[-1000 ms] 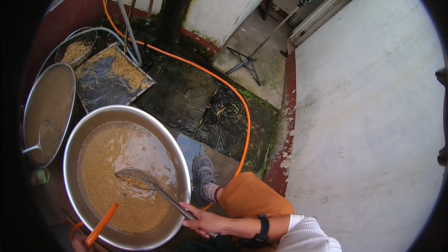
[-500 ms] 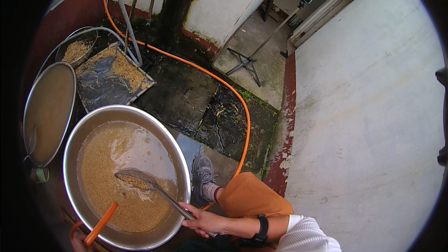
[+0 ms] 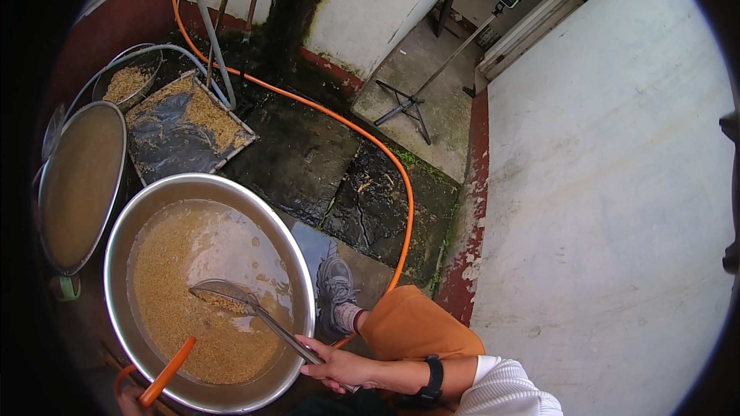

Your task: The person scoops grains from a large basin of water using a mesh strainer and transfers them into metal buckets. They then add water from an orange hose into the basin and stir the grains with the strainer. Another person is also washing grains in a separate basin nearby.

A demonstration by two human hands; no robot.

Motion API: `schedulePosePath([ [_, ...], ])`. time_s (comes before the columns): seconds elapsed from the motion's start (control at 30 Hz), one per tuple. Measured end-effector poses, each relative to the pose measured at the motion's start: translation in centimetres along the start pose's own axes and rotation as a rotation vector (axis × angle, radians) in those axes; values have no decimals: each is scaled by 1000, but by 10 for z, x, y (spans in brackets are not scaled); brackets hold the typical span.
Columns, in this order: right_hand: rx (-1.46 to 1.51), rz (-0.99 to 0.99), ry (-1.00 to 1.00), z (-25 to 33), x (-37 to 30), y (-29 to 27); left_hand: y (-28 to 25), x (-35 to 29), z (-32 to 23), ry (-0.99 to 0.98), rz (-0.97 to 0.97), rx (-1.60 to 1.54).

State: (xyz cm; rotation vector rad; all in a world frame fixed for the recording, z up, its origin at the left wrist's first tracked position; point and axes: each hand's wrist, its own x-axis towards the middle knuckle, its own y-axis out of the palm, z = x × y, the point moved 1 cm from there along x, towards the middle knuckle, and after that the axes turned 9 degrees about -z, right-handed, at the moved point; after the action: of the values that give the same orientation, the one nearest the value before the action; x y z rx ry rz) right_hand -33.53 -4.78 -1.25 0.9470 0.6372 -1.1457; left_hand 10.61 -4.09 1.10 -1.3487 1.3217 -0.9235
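My right hand is wrapped round the long metal handle of a skimmer. The skimmer's round scoop lies tilted at the surface of cloudy water, with tan grains in it. Around it, a wide steel basin holds the water and a thick layer of grain. At the lower left edge my left hand, dim and mostly cut off, appears closed round an orange hose. The hose's end points over the basin's near rim; I cannot make out water leaving it.
Left stands a second basin of cloudy water, with a round strainer beside its far rim. Behind are a grain-strewn tray and a sieve of grain. The orange hose crosses the wet floor; a phone stand is by the doorway.
At the left basin, the strainer has gone from inside the near left rim and now shows beyond the far left rim. My hands and the skimmer have hardly moved.
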Motion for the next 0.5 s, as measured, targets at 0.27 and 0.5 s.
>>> schedulePosePath([
  [0.27, -17, 16, -20, -1, 1, 0, -6, 0, -8, -34, 32, 41],
  [0.5, -22, 19, -22, 0, 0, 0, -11, 0, -18, -41, 34, 42],
])
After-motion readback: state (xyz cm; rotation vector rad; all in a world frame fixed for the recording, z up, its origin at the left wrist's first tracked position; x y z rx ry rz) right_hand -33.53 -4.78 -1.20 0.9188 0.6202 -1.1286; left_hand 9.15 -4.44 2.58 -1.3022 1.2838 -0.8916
